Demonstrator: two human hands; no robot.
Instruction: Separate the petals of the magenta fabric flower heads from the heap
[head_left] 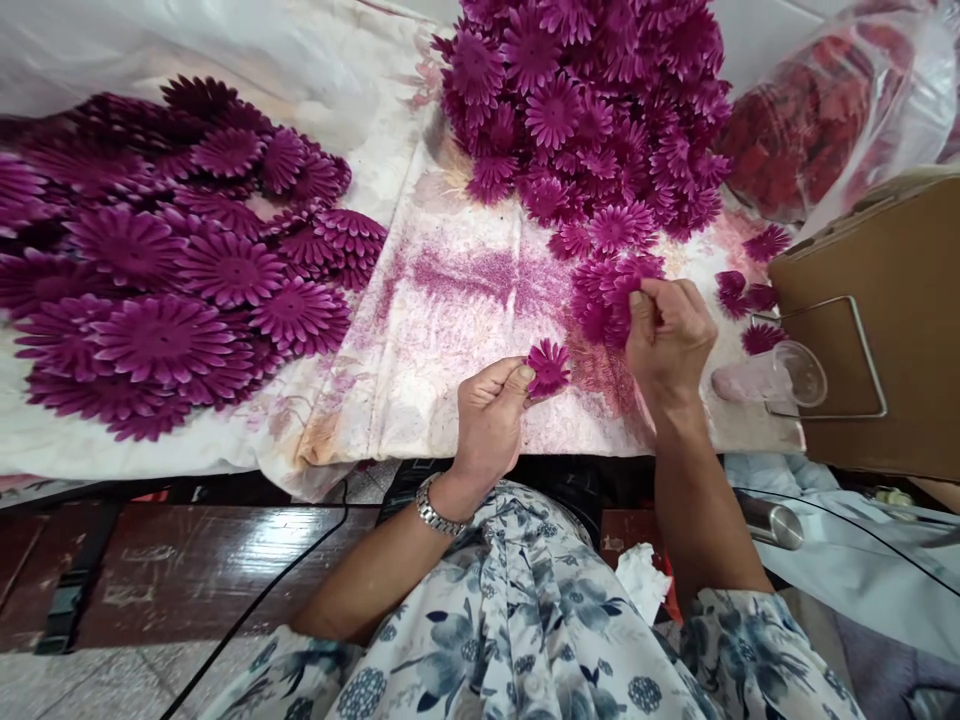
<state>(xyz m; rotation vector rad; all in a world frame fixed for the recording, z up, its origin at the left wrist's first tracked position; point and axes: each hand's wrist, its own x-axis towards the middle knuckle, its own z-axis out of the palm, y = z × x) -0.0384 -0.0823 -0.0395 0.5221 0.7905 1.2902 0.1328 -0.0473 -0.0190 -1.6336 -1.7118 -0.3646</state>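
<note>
My left hand (491, 410) pinches a small purple fabric flower (549, 368) between thumb and fingers, just above the cloth near the table's front edge. To its right, my right hand (671, 330) is closed, thumb against fingers, on a purple flower piece (634, 280). That piece overlaps several loose flowers (600, 295) behind it, so its outline is partly hidden. A large heap of small purple flowers (555, 110) rises beyond both hands. Over on the left lie stacks of bigger, flatter purple flowers (161, 335).
Purple powder (480, 275) is scattered on the pale cloth (405, 400). A cardboard box (885, 330) with a wire stand (874, 355) is at right, beside a tipped clear plastic cup (765, 378). Behind it sits a plastic bag of red petals (817, 110).
</note>
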